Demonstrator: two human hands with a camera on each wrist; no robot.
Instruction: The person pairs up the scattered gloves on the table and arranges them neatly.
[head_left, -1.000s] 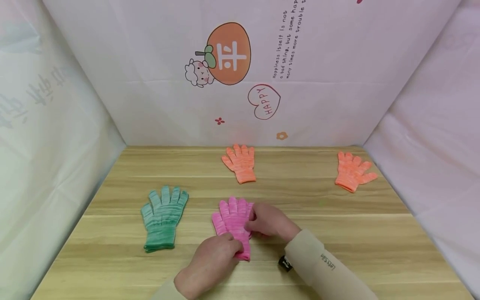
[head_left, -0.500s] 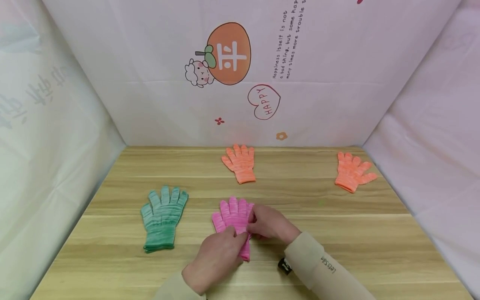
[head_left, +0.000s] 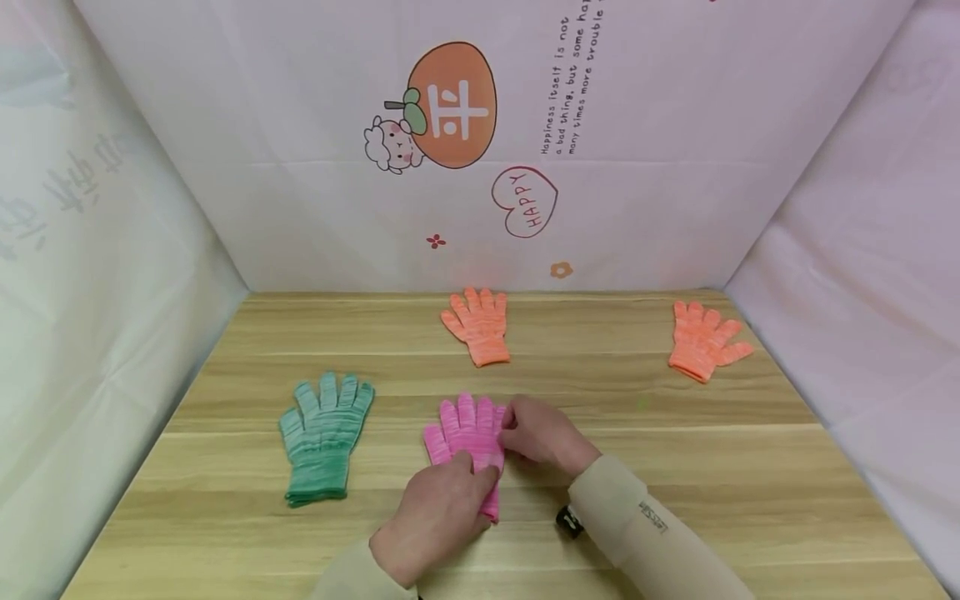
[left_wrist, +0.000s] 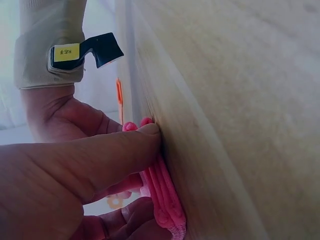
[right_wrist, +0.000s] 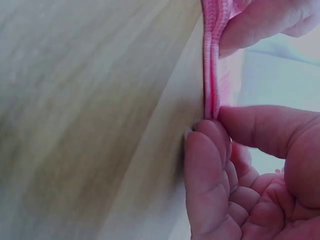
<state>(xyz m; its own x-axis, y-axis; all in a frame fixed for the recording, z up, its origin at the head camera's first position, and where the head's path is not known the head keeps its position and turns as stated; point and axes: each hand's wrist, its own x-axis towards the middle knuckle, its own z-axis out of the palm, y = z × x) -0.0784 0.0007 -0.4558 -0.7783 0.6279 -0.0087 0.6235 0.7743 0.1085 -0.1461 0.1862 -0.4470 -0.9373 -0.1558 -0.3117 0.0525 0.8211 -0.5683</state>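
Observation:
A pink knitted glove [head_left: 472,433] lies flat at the middle front of the table, fingers pointing away. My left hand [head_left: 442,508] lies over its lower part and holds it near the cuff; in the left wrist view the thumb [left_wrist: 120,155] bears on it. With thumb and fingertips, my right hand [head_left: 543,433] pinches the glove's right edge, as the right wrist view shows up close. Layers of pink fabric [right_wrist: 212,65] appear stacked along that edge. Part of the palm and cuff is hidden under the left hand.
A green glove [head_left: 326,442] lies to the left, its cuff showing more than one layer. Two orange gloves lie farther back: one near the middle [head_left: 480,325], one at the right [head_left: 705,337]. White printed cloth [head_left: 300,208] stands around the wooden table [head_left: 675,467].
My left hand has shifted slightly up and right over the pink glove. The right hand has moved up a little along the glove's edge. The other gloves lie as before.

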